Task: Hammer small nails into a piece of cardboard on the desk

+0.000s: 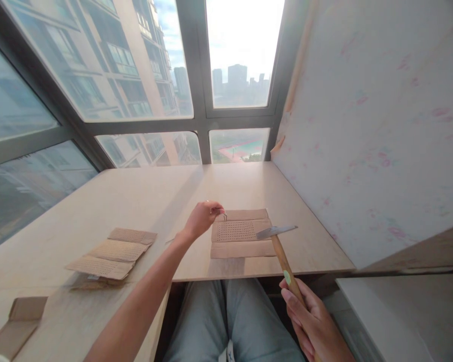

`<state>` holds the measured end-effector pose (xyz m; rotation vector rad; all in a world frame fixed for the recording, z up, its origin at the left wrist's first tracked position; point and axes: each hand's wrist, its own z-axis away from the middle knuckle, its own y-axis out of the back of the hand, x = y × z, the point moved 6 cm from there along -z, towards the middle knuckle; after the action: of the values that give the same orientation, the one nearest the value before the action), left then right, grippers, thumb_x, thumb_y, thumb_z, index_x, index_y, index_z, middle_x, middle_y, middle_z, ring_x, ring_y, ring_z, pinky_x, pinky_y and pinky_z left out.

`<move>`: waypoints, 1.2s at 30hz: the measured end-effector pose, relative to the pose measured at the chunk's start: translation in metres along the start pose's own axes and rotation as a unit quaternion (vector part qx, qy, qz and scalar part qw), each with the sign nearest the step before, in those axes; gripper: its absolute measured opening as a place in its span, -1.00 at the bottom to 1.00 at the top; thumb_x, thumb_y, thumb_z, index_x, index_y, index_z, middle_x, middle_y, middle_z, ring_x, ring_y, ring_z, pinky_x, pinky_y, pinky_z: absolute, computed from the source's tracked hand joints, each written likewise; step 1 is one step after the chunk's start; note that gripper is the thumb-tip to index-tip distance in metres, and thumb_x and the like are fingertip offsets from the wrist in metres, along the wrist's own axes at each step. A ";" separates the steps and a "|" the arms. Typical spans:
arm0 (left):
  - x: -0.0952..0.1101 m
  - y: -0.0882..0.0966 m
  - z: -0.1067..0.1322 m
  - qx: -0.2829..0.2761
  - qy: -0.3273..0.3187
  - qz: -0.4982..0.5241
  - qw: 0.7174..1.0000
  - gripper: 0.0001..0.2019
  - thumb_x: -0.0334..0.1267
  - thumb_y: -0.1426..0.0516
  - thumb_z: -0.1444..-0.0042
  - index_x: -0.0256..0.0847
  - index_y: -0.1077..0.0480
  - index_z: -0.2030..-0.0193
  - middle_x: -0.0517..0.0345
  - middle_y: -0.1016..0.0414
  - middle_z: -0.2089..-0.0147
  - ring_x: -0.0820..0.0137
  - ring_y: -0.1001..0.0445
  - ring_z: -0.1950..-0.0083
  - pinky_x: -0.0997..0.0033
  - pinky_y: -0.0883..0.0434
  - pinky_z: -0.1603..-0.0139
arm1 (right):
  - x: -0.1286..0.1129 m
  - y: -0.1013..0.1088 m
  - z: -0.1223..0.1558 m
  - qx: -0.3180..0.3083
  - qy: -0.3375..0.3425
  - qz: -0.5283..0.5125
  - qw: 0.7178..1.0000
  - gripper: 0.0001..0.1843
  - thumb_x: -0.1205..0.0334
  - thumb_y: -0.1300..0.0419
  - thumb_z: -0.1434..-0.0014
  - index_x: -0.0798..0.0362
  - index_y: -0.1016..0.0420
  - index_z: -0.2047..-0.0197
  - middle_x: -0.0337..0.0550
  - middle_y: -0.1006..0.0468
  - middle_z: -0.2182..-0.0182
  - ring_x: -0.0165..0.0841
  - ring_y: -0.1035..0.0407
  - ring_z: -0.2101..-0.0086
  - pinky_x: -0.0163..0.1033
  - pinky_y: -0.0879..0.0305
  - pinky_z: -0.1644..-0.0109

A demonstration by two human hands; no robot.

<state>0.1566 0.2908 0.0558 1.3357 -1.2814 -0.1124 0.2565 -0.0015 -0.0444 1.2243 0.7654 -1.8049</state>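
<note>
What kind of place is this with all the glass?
Probably a room or closed-in balcony high up in an apartment building. Big windows look out at tall buildings, and the wall has a pink flowery pattern, like a home.

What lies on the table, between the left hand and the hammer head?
In the head view, a dotted cardboard sheet lies between the left hand and hammer head.

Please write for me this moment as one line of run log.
left hand: pinches small metallic item | right hand: grips wooden-handled hammer | tabletop: dotted cardboard sheet
</note>
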 end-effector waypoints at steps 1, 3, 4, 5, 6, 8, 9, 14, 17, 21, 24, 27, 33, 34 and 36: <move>0.003 0.001 -0.002 0.001 -0.017 -0.027 0.999 -0.83 -0.34 -0.11 -0.17 -0.21 -0.54 0.36 0.07 -0.60 0.29 0.34 -0.52 0.24 0.38 -0.40 0.16 | 0.000 0.000 -0.001 0.001 0.000 -0.001 1.000 -0.39 -0.31 -0.11 -0.15 0.04 -0.21 0.00 -0.56 -0.07 0.75 -0.62 0.13 0.85 -0.55 0.08 0.85; 0.007 0.000 -0.008 -0.001 -0.043 -0.051 0.998 -0.79 -0.37 -0.05 -0.21 -0.21 -0.54 0.31 0.07 -0.60 0.24 0.33 -0.53 0.20 0.37 -0.40 0.11 | 0.000 0.001 -0.003 0.004 -0.001 -0.006 1.000 -0.37 -0.33 -0.12 -0.14 0.04 -0.22 0.00 -0.56 -0.07 0.74 -0.62 0.12 0.85 -0.55 0.09 0.85; 0.007 -0.001 -0.010 -0.008 -0.050 -0.045 0.998 -0.77 -0.38 -0.03 -0.22 -0.20 -0.54 0.27 0.09 -0.61 0.25 0.35 -0.54 0.21 0.38 -0.40 0.11 | 0.000 0.001 -0.004 0.006 -0.001 -0.006 1.000 -0.36 -0.33 -0.12 -0.13 0.04 -0.22 -0.01 -0.56 -0.08 0.74 -0.62 0.11 0.86 -0.55 0.09 0.85; 0.007 -0.003 -0.013 -0.017 -0.054 -0.032 0.998 -0.76 -0.39 -0.02 -0.23 -0.20 -0.54 0.24 0.12 -0.61 0.28 0.37 -0.54 0.23 0.40 -0.41 0.12 | 0.001 0.002 -0.006 0.007 -0.001 -0.004 1.000 -0.35 -0.33 -0.11 -0.13 0.05 -0.23 -0.02 -0.56 -0.08 0.75 -0.62 0.11 0.86 -0.54 0.10 0.85; 0.006 -0.006 -0.015 -0.026 -0.054 -0.019 0.998 -0.76 -0.39 -0.01 -0.23 -0.20 -0.53 0.21 0.15 -0.61 0.30 0.39 -0.55 0.26 0.42 -0.41 0.13 | 0.002 0.002 -0.007 0.004 -0.002 -0.002 1.000 -0.34 -0.34 -0.11 -0.13 0.06 -0.23 -0.03 -0.56 -0.08 0.75 -0.61 0.11 0.86 -0.54 0.09 0.85; 0.002 -0.010 -0.019 -0.040 -0.051 -0.003 0.998 -0.77 -0.35 -0.04 -0.22 -0.20 -0.52 0.13 0.18 -0.62 0.32 0.40 -0.56 0.30 0.43 -0.42 0.16 | 0.004 0.002 -0.011 -0.010 -0.007 0.005 1.000 -0.29 -0.36 -0.10 -0.12 0.08 -0.23 -0.05 -0.55 -0.09 0.78 -0.59 0.09 0.85 -0.52 0.07 0.84; 0.000 -0.013 -0.021 -0.043 -0.048 -0.001 0.998 -0.78 -0.33 -0.06 -0.22 -0.19 -0.51 0.10 0.19 -0.63 0.31 0.40 -0.56 0.30 0.43 -0.42 0.16 | 0.005 0.002 -0.013 -0.017 -0.011 0.006 1.000 -0.27 -0.37 -0.10 -0.12 0.09 -0.23 -0.06 -0.54 -0.10 0.78 -0.58 0.08 0.85 -0.52 0.06 0.84; -0.012 -0.027 -0.027 -0.060 -0.033 0.031 0.997 -0.75 -0.21 -0.18 -0.15 -0.17 -0.48 0.04 0.19 -0.64 0.28 0.41 -0.52 0.35 0.40 -0.42 0.15 | 0.004 0.000 -0.020 -0.022 -0.011 0.015 1.000 -0.27 -0.37 -0.08 -0.13 0.11 -0.23 -0.06 -0.53 -0.12 0.78 -0.59 0.08 0.85 -0.52 0.06 0.84; -0.020 -0.036 -0.030 -0.078 -0.032 0.073 0.994 -0.74 -0.19 -0.20 -0.11 -0.18 -0.47 0.06 0.17 -0.64 0.25 0.39 -0.54 0.29 0.39 -0.42 0.13 | 0.001 -0.005 -0.023 -0.018 -0.012 0.018 1.000 -0.29 -0.38 -0.09 -0.11 0.10 -0.25 -0.02 -0.53 -0.11 0.76 -0.60 0.10 0.84 -0.52 0.07 0.84; -0.028 -0.044 -0.030 -0.089 -0.031 0.113 0.989 -0.75 -0.22 -0.20 -0.10 -0.20 -0.46 0.07 0.15 -0.64 0.27 0.37 -0.57 0.22 0.36 -0.42 0.07 | -0.005 -0.011 -0.026 -0.005 -0.009 0.004 1.000 -0.35 -0.34 -0.13 -0.11 0.07 -0.25 0.03 -0.55 -0.08 0.74 -0.63 0.14 0.83 -0.54 0.13 0.83; -0.033 -0.046 -0.028 -0.086 -0.026 0.122 0.988 -0.75 -0.22 -0.20 -0.10 -0.19 -0.46 0.07 0.14 -0.64 0.27 0.37 -0.58 0.22 0.36 -0.43 0.06 | -0.009 -0.014 -0.027 0.003 -0.005 -0.002 1.000 -0.38 -0.32 -0.14 -0.11 0.06 -0.25 0.05 -0.55 -0.07 0.74 -0.64 0.15 0.83 -0.55 0.13 0.82; -0.037 -0.048 -0.026 -0.080 -0.023 0.116 0.990 -0.75 -0.21 -0.20 -0.11 -0.19 -0.46 0.07 0.14 -0.64 0.28 0.37 -0.57 0.23 0.35 -0.43 0.07 | -0.009 -0.015 -0.027 -0.001 -0.014 0.003 1.000 -0.36 -0.33 -0.13 -0.12 0.07 -0.23 0.03 -0.55 -0.09 0.73 -0.63 0.13 0.83 -0.55 0.10 0.82; -0.039 -0.049 -0.027 -0.067 -0.025 0.109 0.991 -0.73 -0.19 -0.19 -0.12 -0.19 -0.46 0.04 0.14 -0.63 0.26 0.36 -0.56 0.26 0.35 -0.44 0.10 | -0.004 -0.014 -0.029 -0.007 -0.018 0.007 1.000 -0.36 -0.31 -0.12 -0.14 0.07 -0.19 0.01 -0.52 -0.15 0.69 -0.65 0.11 0.83 -0.55 0.09 0.83; -0.038 -0.048 -0.027 -0.070 -0.028 0.107 0.991 -0.73 -0.19 -0.19 -0.12 -0.19 -0.46 0.04 0.14 -0.63 0.26 0.36 -0.56 0.26 0.36 -0.44 0.10 | -0.004 -0.014 -0.030 -0.007 -0.019 0.008 1.000 -0.37 -0.31 -0.12 -0.15 0.07 -0.18 0.01 -0.52 -0.15 0.68 -0.65 0.10 0.83 -0.55 0.09 0.83; -0.036 -0.048 -0.027 -0.073 -0.032 0.091 0.993 -0.74 -0.21 -0.18 -0.13 -0.18 -0.46 0.04 0.14 -0.63 0.27 0.36 -0.57 0.24 0.36 -0.45 0.11 | -0.004 -0.014 -0.030 -0.011 -0.019 0.008 1.000 -0.38 -0.29 -0.13 -0.15 0.07 -0.17 0.02 -0.53 -0.15 0.68 -0.65 0.10 0.83 -0.55 0.08 0.83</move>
<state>0.1898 0.3169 0.0061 1.0926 -1.4160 -0.1196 0.2585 0.0315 -0.0510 1.1756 0.7511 -1.7974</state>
